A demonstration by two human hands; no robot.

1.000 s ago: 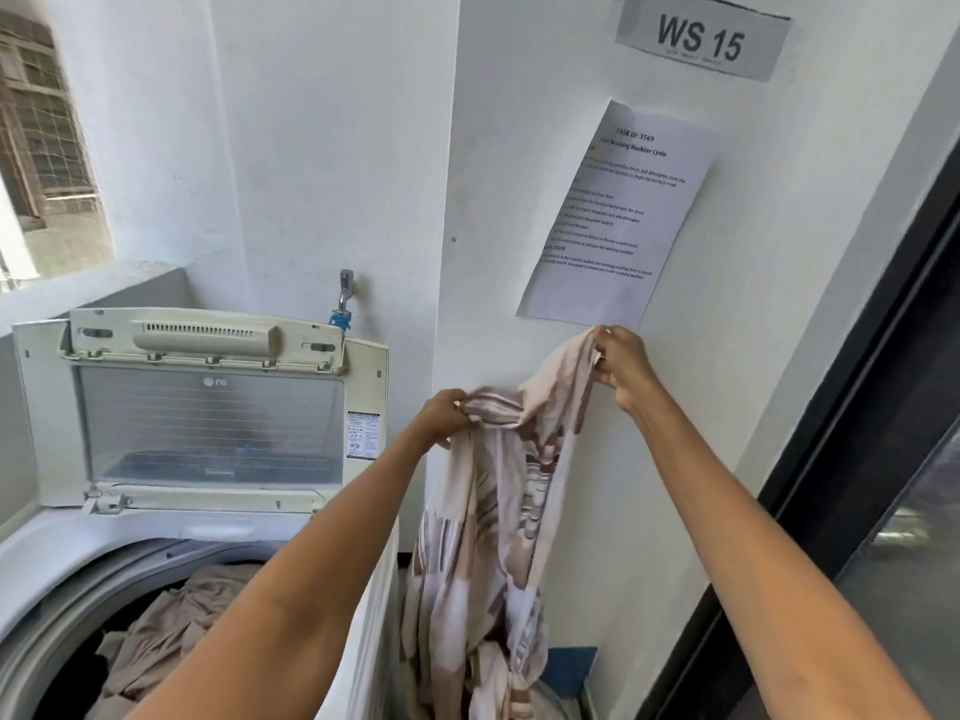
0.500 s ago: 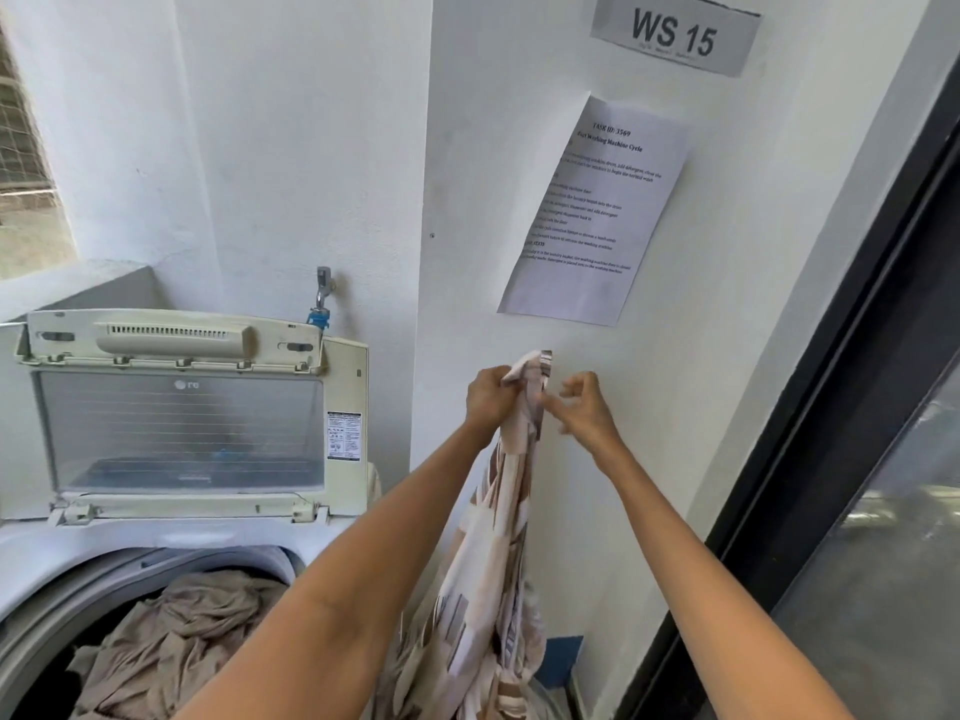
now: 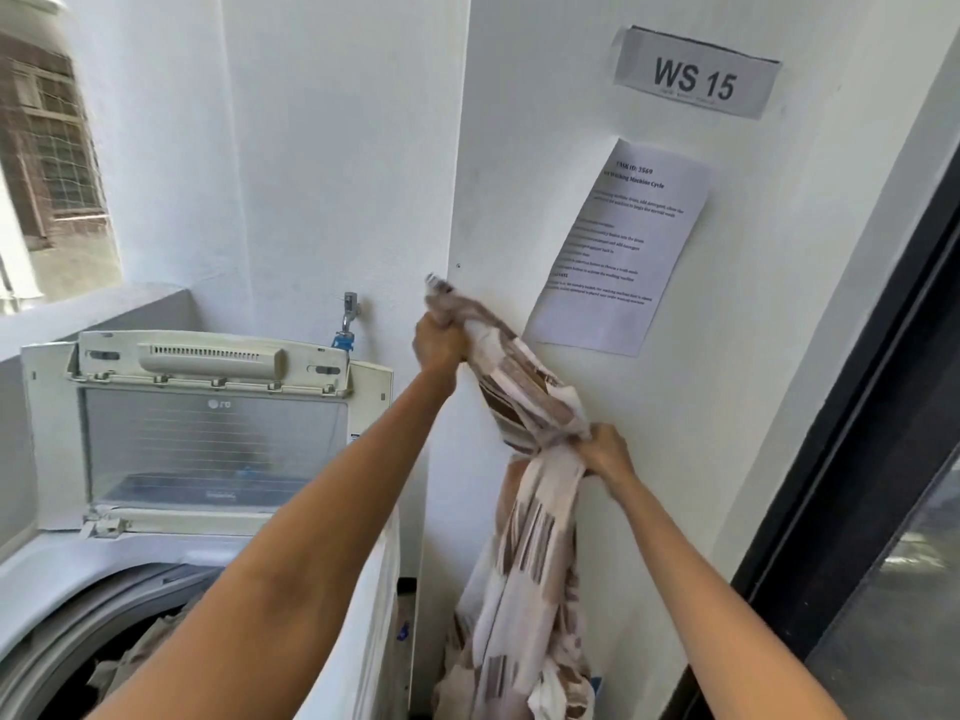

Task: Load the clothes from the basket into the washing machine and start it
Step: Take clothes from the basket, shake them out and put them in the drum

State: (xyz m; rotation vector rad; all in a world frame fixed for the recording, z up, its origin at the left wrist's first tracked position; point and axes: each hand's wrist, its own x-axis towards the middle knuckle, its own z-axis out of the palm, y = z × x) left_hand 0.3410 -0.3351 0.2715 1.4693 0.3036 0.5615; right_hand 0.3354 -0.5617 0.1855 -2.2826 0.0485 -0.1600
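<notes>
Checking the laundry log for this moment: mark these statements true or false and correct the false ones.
1. The washing machine lid is closed. False: it stands open.
2. Both hands grip the striped cloth. True: left hand high, right hand lower.
3. The drum is empty. False: beige clothes lie inside.
4. The wall sign reads WS 15. True.
5. The cloth hangs over the drum. False: it hangs beside the machine.

Cream cloth with brown stripes, off-white washing machine, white wall
</notes>
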